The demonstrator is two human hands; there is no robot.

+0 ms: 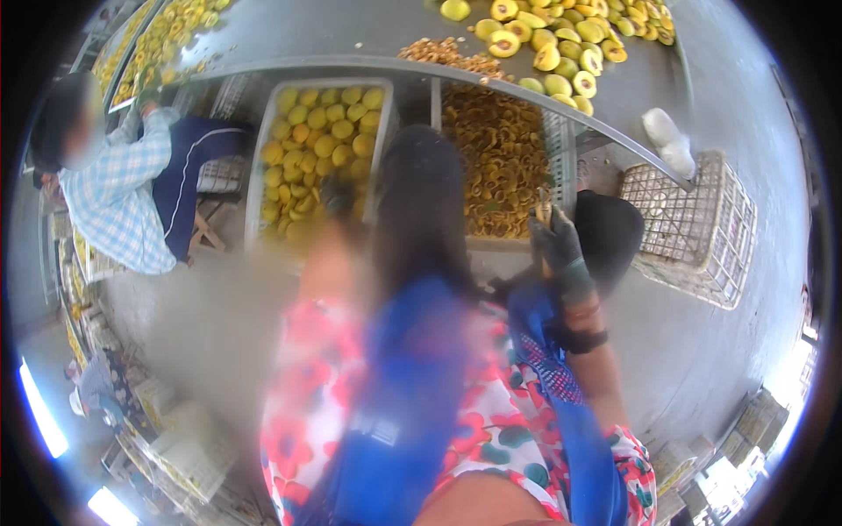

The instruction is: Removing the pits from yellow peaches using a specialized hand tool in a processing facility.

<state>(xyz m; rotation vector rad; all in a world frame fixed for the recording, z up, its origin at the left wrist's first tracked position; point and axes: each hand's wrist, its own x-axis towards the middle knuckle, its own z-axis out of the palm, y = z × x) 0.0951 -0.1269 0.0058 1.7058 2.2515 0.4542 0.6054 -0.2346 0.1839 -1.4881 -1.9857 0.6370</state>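
Observation:
My left hand [338, 197], in a dark glove and blurred, reaches over a white crate [254, 197] of whole yellow peach-like fruit [329, 123]. Its fingers are too unclear to tell whether they hold a fruit. To the right, my right hand [560, 244] wears a grey-green glove and is closed on a slender tan, pointed tool [545, 209], whose exact kind I cannot make out. That hand is beside the near right corner of a second crate, heaped with brown and orange curved scraps [495, 158].
Halved yellow fruit [566, 53] and a pile of pale brown bits [452, 58] lie on the metal table [351, 35]. An openwork white crate [693, 215] stands right, beneath a white bundle [668, 140]. A co-worker [123, 184] in a checked shirt sits at left.

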